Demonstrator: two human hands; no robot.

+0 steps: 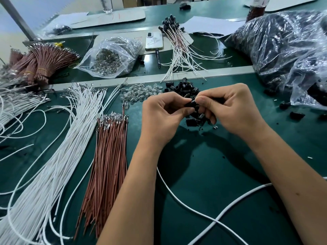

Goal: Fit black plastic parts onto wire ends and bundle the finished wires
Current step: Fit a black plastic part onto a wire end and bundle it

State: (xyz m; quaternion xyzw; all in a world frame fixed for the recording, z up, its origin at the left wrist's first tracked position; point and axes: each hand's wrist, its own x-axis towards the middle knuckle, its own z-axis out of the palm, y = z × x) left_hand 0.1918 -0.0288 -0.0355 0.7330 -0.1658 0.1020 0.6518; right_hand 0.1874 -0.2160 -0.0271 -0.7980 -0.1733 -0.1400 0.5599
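Centre of the frame: the left hand [160,115] and right hand [228,106] meet above a green work surface [212,174], both pinching one black plastic part [192,103] between curled fingertips; whether a wire end sits in it cannot be told. Directly behind and beneath the hands lies a loose heap of black parts [184,90], with a spill of clear glass bulbs [141,91] just to its left. Lower left: a fan of white wires [58,149] beside a sheaf of brown wires [109,156] with metal terminals at the far ends — both lie close to the left forearm. Upper left holds banded brown wire bundles [38,64]; upper centre, a clear bag of bulbs [111,57], a phone [154,41] and finished wires with black caps [178,48]. A large plastic bag of black parts [283,50] crowds the upper right edge. Two white cables [217,221] cross in the lower right, passing under the right forearm — bare green surface shows between the forearms.
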